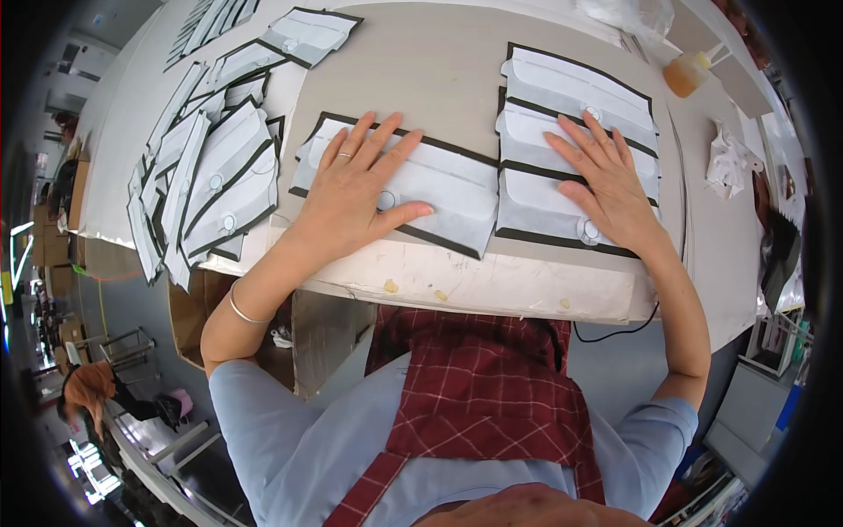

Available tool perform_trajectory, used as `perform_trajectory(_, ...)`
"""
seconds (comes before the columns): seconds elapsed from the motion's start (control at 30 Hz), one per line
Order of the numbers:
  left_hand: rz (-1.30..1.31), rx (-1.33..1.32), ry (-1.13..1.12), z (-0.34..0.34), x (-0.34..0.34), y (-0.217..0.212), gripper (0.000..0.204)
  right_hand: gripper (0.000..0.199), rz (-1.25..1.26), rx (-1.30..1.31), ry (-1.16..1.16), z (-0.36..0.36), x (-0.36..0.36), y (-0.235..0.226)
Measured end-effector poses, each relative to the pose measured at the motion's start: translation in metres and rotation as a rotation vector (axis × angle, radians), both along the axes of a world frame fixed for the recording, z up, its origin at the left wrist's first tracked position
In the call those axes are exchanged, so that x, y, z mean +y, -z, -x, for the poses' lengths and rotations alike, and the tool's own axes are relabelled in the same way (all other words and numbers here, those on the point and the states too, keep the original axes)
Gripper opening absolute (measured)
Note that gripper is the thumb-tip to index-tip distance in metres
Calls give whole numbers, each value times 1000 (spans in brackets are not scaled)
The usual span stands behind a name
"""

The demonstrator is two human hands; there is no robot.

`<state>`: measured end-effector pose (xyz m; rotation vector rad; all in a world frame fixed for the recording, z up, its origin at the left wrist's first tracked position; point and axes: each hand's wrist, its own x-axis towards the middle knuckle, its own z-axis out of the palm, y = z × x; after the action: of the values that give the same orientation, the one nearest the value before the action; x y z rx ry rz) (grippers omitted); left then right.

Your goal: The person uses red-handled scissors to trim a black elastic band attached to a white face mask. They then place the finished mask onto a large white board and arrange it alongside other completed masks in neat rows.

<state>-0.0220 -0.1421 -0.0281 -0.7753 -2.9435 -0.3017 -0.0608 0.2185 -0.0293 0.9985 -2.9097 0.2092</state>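
My left hand (349, 189) lies flat with fingers spread on a white, flap-shaped panel (457, 189) with black long edges and a small round mark, partly hidden by my thumb. The panel rests near the table's front edge. To its right, similar panels (571, 77) overlap in a column, each lower one covering part of the one above. Across the lower ones of that column my right hand (610, 180) is spread, fingers pointing up and left. Neither hand grips anything. The left panel's right end meets the column's left side.
A loose pile of similar panels (237, 167) covers the table's left side, some overhanging its front edge. More panels (312, 35) lie farther back. At right are a bottle of amber liquid (687, 74) and crumpled white material (727, 162). A cardboard box (198, 321) stands below the table.
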Motion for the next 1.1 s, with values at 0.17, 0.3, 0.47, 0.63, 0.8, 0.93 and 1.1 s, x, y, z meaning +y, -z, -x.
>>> perform_trajectory(0.17,55,81,-172,-17,-2,7,75,53,6,26,-3,1,2,5)
perform_trajectory(0.3,63,92,-204,-23,-2,10,74,52,-6,38,-16,2,1,7)
perform_trajectory(0.47,61,99,-211,-20,4,11,74,52,-29,38,-27,2,2,5)
perform_trajectory(0.63,32,118,-233,-18,6,14,72,53,-32,-11,-34,1,0,-3)
perform_trajectory(0.8,-117,132,-154,-16,8,22,70,56,-33,-28,-19,-1,-2,-5)
perform_trajectory(0.93,-140,106,-150,-20,6,21,70,55,-26,-46,-26,-1,-5,-9)
perform_trajectory(1.1,-379,-13,-234,-17,-29,-1,63,51,-27,-21,-96,16,-20,-34)
